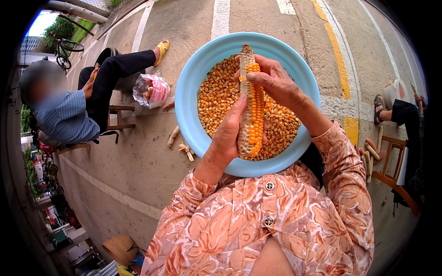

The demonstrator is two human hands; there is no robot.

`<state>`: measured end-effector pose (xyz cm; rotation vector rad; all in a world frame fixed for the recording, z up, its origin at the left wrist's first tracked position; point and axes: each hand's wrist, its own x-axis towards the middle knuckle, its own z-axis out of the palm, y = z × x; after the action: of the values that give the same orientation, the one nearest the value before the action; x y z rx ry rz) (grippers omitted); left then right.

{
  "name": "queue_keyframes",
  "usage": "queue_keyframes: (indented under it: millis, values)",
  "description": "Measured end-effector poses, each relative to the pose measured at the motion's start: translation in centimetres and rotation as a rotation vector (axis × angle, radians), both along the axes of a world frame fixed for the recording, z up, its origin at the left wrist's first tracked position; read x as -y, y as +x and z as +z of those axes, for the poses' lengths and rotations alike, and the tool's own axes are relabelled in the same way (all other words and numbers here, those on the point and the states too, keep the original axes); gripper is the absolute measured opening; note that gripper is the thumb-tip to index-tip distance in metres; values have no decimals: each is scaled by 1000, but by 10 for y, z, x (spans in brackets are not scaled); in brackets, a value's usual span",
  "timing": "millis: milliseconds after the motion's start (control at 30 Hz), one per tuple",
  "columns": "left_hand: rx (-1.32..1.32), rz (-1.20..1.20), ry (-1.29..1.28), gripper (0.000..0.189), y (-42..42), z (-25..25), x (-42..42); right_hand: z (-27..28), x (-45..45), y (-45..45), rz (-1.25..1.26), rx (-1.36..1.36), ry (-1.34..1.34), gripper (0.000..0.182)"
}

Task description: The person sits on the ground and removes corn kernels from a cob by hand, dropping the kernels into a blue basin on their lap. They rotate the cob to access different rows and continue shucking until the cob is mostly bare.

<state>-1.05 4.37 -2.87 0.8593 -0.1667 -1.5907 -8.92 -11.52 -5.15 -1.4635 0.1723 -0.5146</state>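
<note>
A partly shelled ear of corn (255, 114) is held upright over a light blue plastic basin (193, 69). Its left side is bare cob, while rows of orange kernels remain on the right side. My left hand (228, 132) grips the lower part, thumb along the bare cob. Around the upper part is my right hand (276, 81), its thumb pressed at the top of the kernel rows. Loose corn kernels (215, 96) cover the basin's bottom beneath both hands. The fingers behind the ear are partly hidden.
At left, a seated person (69, 107) is near a plastic bag (151, 90) with cobs. Bare cobs (368, 155) lie by a wooden chair (390, 162) at right, near another person's leg and a white bucket (395, 93). A cob (173, 136) and husk piece (186, 151) lie beside the basin.
</note>
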Motion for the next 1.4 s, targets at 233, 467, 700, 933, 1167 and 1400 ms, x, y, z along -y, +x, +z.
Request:
queue_keyframes:
  millis: [233,467,700,933,1167,1400]
  values:
    - [30,24,38,38,-2,4,0,5,-3,1,64,125,307,49]
    - [137,-5,48,39,-2,2,0,3,0,0,134,178,504,41]
    - [414,50,55,40,-8,-7,1,1,-5,3,47,97,482,36]
    - [273,43,117,41,-8,10,0,1,-8,4,33,116,451,37]
    - [71,2,68,41,-3,5,1,3,-4,3,90,109,519,35]
    - [174,13,149,39,-6,-2,2,-6,-6,4,34,65,530,32]
